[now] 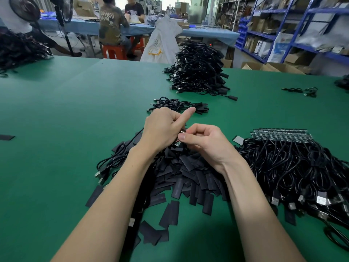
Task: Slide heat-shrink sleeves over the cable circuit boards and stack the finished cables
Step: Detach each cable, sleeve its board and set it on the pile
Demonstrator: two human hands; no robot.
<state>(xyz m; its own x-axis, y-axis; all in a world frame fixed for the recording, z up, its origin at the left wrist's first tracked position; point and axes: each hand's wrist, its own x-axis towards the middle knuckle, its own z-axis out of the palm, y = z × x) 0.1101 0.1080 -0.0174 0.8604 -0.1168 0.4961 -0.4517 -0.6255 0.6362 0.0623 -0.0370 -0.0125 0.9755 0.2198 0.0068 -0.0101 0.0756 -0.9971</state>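
Head view: both hands [186,138] pinch board [182,131].

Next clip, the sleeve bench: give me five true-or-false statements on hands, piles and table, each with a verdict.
1. Both hands meet over the pile of loose sleeves. True.
2. The left hand lies flat on the table. False: it is raised, fingers curled round a small circuit board.
3. The right hand pinches at that board. True.
4. Unsleeved cables lie left of the hands. False: they lie to the right.
5. The table is blue. False: green.
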